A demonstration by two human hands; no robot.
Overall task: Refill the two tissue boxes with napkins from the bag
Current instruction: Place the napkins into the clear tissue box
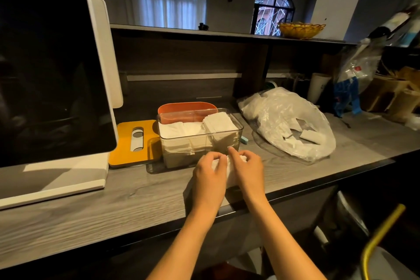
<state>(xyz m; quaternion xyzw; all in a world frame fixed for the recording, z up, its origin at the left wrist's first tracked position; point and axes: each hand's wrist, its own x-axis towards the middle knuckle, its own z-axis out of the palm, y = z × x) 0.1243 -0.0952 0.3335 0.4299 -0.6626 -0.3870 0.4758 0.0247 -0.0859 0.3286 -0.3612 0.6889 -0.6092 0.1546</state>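
Here the grey wood-grain worktop [91, 207] carries, from large to small, the crumpled clear plastic bag of white napkins [288, 123], the clear rectangular plastic tissue box [200, 136] and the small white napkin stack [229, 171] in the hands. The box stands directly beyond the fingers, just past them and apart from them by a narrow gap; the bag lies well to the right, nearer the right hand [246, 168]. The stack's long axis seems to run away from the person, toward the box. Both the left hand [210, 171] and the right hand curl their fingers over the stack, gripping it from either side. The box already looks nearly full, with 2 or 3 uneven piles inside. An orange box [186, 109] sits behind it, contents hidden.
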